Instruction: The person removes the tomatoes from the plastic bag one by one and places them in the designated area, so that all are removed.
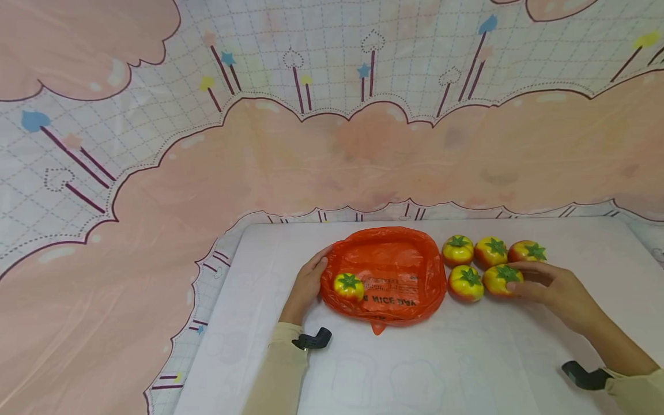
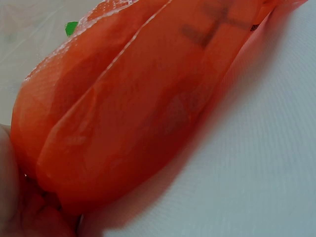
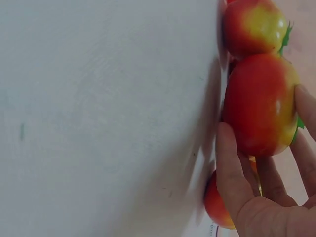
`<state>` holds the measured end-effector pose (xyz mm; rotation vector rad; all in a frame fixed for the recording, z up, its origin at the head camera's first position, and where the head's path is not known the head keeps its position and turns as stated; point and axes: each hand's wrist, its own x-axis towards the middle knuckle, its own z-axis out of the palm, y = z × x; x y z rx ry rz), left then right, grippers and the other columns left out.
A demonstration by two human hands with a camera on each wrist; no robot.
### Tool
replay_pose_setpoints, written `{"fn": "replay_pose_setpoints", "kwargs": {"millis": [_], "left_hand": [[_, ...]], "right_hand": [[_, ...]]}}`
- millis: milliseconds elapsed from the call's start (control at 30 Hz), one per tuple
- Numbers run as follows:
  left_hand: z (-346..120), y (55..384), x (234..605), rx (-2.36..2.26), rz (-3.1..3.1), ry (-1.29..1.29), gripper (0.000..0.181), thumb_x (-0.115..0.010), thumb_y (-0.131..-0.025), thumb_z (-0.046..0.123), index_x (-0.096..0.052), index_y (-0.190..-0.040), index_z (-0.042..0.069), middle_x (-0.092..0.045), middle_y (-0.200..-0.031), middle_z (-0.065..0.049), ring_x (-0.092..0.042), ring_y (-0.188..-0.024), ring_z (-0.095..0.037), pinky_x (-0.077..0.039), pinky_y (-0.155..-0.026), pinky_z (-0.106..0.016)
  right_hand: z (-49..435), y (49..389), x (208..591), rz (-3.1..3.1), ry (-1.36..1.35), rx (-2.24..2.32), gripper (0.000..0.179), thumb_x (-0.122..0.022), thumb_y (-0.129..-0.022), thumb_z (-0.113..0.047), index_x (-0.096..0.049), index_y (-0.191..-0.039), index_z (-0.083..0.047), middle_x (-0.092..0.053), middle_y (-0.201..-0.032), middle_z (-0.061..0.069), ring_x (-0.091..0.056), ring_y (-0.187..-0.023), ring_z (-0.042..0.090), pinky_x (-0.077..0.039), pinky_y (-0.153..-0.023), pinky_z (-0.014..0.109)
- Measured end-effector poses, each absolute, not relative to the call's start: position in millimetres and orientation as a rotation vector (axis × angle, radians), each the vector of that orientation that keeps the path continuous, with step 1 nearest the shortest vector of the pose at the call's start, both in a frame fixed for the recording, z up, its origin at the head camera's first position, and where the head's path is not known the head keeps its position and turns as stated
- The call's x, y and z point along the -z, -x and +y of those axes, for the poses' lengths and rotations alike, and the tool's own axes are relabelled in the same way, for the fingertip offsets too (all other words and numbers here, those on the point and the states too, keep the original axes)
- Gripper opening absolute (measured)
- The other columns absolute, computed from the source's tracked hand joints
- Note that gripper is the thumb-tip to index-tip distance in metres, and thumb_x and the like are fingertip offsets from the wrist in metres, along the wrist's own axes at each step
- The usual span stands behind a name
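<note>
A red plastic bag (image 1: 394, 253) lies on the table with its mouth spread wide and its rim rolled. One yellow-and-red toy tomato (image 1: 349, 287) with a green star-shaped top sits inside it at the left. My left hand (image 1: 310, 282) grips the bag's left rim; in the left wrist view, the fingers at the lower left meet the bag's side (image 2: 123, 123). To the right of the bag, my right hand (image 1: 552, 291) holds the front-right toy tomato (image 1: 500, 279) between thumb and fingers. That same tomato (image 3: 261, 103) shows its red side in the right wrist view.
Several more toy tomatoes stand close together in two rows beside the bag, among them a front-left one (image 1: 466, 283) and a back-right one (image 1: 526, 252). The white table (image 1: 415, 369) ends at a patterned cloth backdrop (image 1: 363, 155).
</note>
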<state>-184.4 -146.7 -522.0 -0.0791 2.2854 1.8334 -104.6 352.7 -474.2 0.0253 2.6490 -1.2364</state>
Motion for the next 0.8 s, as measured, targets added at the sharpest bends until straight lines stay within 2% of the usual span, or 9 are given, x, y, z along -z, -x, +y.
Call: {"fn": "replay_pose_setpoints", "kwargs": {"millis": [333, 800], "left_hand": [[-147.2, 185.2, 521.6, -1.833, 2.278, 0.068, 0.037, -0.044, -0.108, 0.042, -0.055, -0.144, 0.045, -0.046, -0.158, 0.012, -0.035, -0.153, -0.022, -0.036, -0.121, -0.052], [-147.6, 183.7, 522.7, -1.846, 2.291, 0.055, 0.037, -0.046, -0.108, 0.042, -0.056, -0.143, 0.043, -0.048, -0.157, 0.011, -0.035, -0.153, -0.022, -0.034, -0.122, -0.053]], "right_hand": [[354.7, 104.9, 479.0, 2.641, -0.023, 1.210, 0.066, -0.066, -0.098, -0.046, -0.051, -0.147, -0.004, -0.041, -0.153, 0.030, -0.048, -0.130, 0.049, -0.057, -0.076, 0.016], [355.3, 105.4, 482.2, 2.626, -0.037, 1.207, 0.066, -0.067, -0.097, -0.046, -0.052, -0.146, -0.004, -0.041, -0.153, 0.030, -0.050, -0.129, 0.047, -0.057, -0.077, 0.016]]}}
